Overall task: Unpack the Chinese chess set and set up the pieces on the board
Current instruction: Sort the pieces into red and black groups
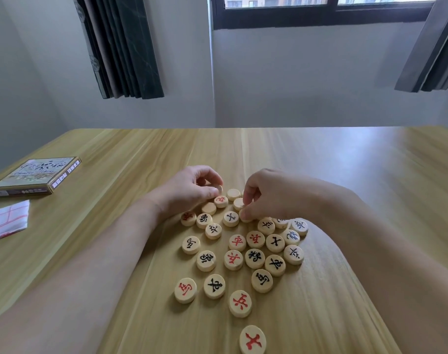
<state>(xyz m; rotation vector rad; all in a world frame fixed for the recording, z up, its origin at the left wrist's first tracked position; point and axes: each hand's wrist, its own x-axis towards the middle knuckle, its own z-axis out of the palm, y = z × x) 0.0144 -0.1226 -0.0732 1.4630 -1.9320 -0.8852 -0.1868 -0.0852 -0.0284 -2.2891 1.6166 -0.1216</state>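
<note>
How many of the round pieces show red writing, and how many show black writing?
Round wooden pieces with red writing: 8
Round wooden pieces with black writing: 15
Total with writing showing: 23
Not counted: blank-topped wooden pieces, like those the left hand and right hand pinch.

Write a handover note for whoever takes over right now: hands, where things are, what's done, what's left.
Left hand: fingertips pinching a piece at the far edge of the pile.
Right hand: fingertips on a blank-side-up piece.
Pieces: loose on the table, most face up, a few face down.
Box shut at far left; folded board sheet beside it.
Done: pieces unpacked.
Left: turn the rest face up, unfold the board, place the pieces.
</note>
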